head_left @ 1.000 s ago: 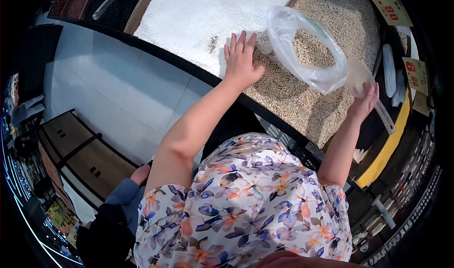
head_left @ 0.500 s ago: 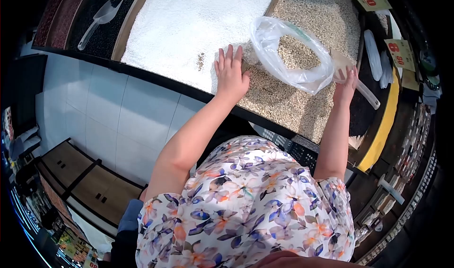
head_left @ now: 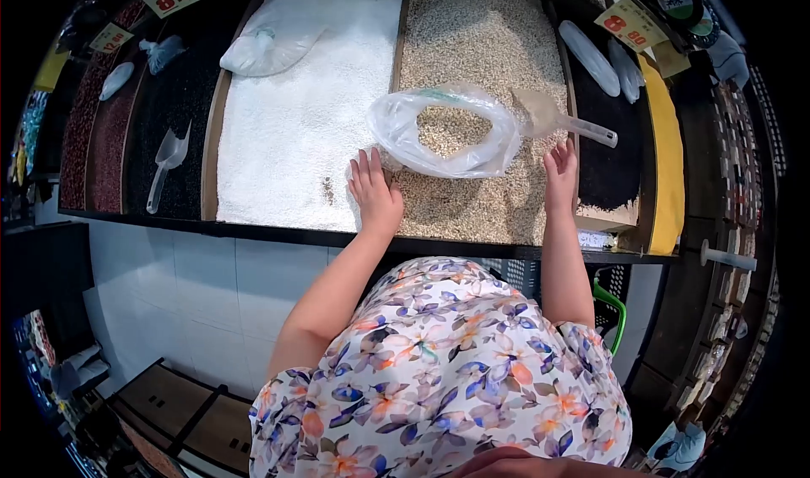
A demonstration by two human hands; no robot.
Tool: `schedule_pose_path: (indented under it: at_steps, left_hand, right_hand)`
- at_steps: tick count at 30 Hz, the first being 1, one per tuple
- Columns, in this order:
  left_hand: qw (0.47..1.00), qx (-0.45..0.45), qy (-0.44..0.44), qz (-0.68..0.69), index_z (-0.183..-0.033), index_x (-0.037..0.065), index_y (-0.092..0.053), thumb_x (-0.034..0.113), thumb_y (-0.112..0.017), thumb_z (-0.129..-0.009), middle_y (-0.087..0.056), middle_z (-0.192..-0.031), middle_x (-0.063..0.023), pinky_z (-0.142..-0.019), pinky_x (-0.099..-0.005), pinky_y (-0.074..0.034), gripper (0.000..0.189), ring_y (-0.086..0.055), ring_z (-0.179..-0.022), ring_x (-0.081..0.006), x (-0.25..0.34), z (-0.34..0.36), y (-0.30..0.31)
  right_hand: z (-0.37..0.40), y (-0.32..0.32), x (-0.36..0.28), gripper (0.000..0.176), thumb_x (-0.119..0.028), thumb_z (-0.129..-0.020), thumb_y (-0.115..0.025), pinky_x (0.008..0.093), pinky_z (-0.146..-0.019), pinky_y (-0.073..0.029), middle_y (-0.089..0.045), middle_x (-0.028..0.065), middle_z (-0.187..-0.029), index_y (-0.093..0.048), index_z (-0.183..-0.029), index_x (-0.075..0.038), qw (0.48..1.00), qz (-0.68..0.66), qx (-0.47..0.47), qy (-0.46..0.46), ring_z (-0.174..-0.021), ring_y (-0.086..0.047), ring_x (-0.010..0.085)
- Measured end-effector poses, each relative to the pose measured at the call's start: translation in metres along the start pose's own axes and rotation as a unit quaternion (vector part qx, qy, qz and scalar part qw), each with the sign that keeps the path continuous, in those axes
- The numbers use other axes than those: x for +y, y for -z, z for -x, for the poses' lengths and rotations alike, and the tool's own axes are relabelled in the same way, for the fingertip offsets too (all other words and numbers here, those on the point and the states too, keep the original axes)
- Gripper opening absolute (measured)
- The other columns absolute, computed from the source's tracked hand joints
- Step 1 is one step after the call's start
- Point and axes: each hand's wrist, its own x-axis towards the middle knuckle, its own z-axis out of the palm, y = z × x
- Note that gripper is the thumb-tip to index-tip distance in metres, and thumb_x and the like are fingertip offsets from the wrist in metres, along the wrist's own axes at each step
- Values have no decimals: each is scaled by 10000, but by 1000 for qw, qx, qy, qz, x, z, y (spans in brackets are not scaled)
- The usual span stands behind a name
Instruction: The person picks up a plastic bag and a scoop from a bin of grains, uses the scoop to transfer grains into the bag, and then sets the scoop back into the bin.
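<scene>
A clear plastic bag [head_left: 392,132] lies on the bin of beige grain [head_left: 477,35], its mouth wide and grain inside it. My left hand [head_left: 377,198] is open, fingers spread, over the edge of the white grain [head_left: 295,149] at the bag's left end. A clear plastic scoop [head_left: 540,113] rests on the beige grain right of the bag, its handle pointing right across the divider. Just below that handle is my right hand [head_left: 561,178], open with fingers loosely bent and holding nothing.
A second scoop [head_left: 169,159] lies on dark grain at left. A plastic bag [head_left: 274,43] sits on the white grain at the back. Rolled plastic bags [head_left: 589,58] lie at right near a price sign [head_left: 631,24]. The bin's black front edge [head_left: 472,248] runs before my body.
The view has turned, so the bins sit straighter and further left. My right hand has come away from the scoop, which lies by itself. The left hand stays beside the bag.
</scene>
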Motion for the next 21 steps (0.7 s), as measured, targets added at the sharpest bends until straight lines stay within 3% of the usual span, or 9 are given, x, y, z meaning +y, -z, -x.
schedule_pose_path:
  at_steps: [1, 3, 4, 6, 12, 21]
  left_hand:
    - [1000, -15, 9, 25, -1395, 74, -155, 88, -500, -753, -153, -1424, -220, -1027, -591, -82, 729, -100, -1317, -425, -3, 0, -2]
    - [999, -17, -1, 31, -1396, 74, -156, 88, -498, -754, -151, -1426, -217, -1028, -586, -85, 728, -98, -1319, -420, -7, 1, -4]
    - [999, -18, 2, 33, -1396, 75, -156, 87, -496, -754, -148, -1428, -215, -1030, -582, -88, 726, -97, -1322, -414, -6, 0, -4]
    - [999, -29, 2, 28, -1397, 77, -155, 87, -500, -756, -145, -1432, -210, -1034, -572, -94, 728, -91, -1326, -408, 10, -1, -7]
    - [999, -38, -8, 23, -1398, 72, -151, 86, -510, -758, -143, -1432, -212, -1033, -577, -94, 735, -99, -1321, -423, 5, 0, -7]
    - [998, -14, -53, 42, -1395, 49, -148, 43, -511, -747, -121, -1417, -270, -1044, -536, -99, 743, -115, -1300, -458, 18, -1, -10]
  right_hand:
    - [15, 5, -5, 623, -182, -799, -642, 377, -943, -357, -408, 139, -1287, -328, -1321, -51, 997, 78, 5, 20, -1173, -419, 252]
    - [48, 16, -17, 568, -168, -761, -652, 412, -950, -353, -440, 174, -1253, -412, -1259, -38, 961, 260, 1, 89, -1166, -426, 307]
    - [60, 23, -17, 568, -168, -761, -652, 412, -950, -353, -440, 174, -1253, -412, -1259, -38, 961, 259, 15, 90, -1166, -426, 307]
    - [76, 49, -7, 539, -147, -749, -634, 443, -967, -335, -432, 198, -1246, -432, -1236, -37, 891, 414, -40, 181, -1162, -407, 371]
    - [112, 54, 7, 479, -141, -738, -625, 448, -996, -305, -418, 191, -1260, -466, -1180, -43, 885, 432, -12, 173, -1185, -366, 399]
    - [108, 63, 5, 438, -112, -712, -621, 422, -985, -333, -444, 154, -1234, -508, -1131, -51, 894, 421, 29, 150, -1193, -377, 357]
